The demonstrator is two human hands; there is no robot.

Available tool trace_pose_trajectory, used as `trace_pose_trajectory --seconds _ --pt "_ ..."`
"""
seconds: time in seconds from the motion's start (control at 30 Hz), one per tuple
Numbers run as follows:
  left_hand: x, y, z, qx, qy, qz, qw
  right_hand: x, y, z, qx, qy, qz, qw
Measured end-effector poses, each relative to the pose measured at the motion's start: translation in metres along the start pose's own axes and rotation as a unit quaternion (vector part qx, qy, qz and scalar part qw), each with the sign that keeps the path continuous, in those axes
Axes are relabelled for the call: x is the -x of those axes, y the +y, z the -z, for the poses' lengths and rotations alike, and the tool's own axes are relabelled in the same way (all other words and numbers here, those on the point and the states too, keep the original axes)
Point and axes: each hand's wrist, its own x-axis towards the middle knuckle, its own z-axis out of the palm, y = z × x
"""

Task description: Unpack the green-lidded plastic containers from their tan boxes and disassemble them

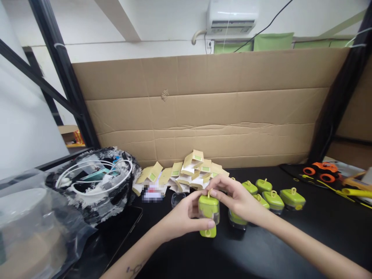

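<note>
My left hand (181,217) grips a small clear box with a green lid (208,211) from the left side, just above the black table (319,232). My right hand (232,195) pinches the loop on top of that lid with its fingertips. A second green piece (208,232) sits under the held box. Several more green-lidded boxes (273,197) stand in a cluster to the right, just behind my right hand.
A pile of folded tan paper cartons (186,172) lies behind my hands against a cardboard wall (203,112). A black bag with white cables (95,180) and a clear plastic bag (31,221) are at left. An orange toy vehicle (321,170) sits at right.
</note>
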Motion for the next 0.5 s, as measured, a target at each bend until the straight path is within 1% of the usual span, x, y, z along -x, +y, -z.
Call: trace_pose_trajectory --seconds 0.03,0.07,0.1,0.17,0.2,0.23,0.27,0.37,0.43,0.5 --pt "0.0 0.0 -0.001 -0.021 0.029 -0.007 0.999 0.0 0.0 0.0 0.008 0.009 0.003 1.0" --pt "0.001 0.0 -0.003 -0.06 0.07 -0.014 0.996 0.0 -0.001 0.0 0.026 0.017 0.002 1.0" --pt "0.002 0.0 -0.006 -0.114 0.118 -0.021 0.986 0.0 -0.001 0.0 0.049 0.023 -0.005 0.999" --pt "0.003 0.001 -0.01 -0.222 0.198 -0.029 0.954 0.001 0.0 -0.001 0.083 0.027 -0.033 0.996" --pt "0.004 0.002 -0.013 -0.259 0.218 -0.029 0.94 0.002 0.001 -0.002 0.086 0.028 -0.048 0.995" --pt "0.005 0.003 -0.014 -0.28 0.222 -0.027 0.934 0.002 0.002 -0.003 0.082 0.029 -0.057 0.995" --pt "0.005 0.004 -0.015 -0.286 0.213 -0.023 0.934 0.003 0.003 -0.003 0.077 0.031 -0.059 0.995" --pt "0.004 0.007 -0.012 -0.243 0.164 0.006 0.956 0.002 0.005 -0.002 0.083 0.04 -0.05 0.995" --pt "0.003 0.011 -0.005 -0.234 0.15 0.015 0.96 0.0 0.006 -0.001 0.1 0.042 -0.045 0.993" --pt "0.005 0.015 0.006 -0.265 0.15 0.01 0.953 -0.005 0.006 0.0 0.114 0.034 -0.042 0.992"
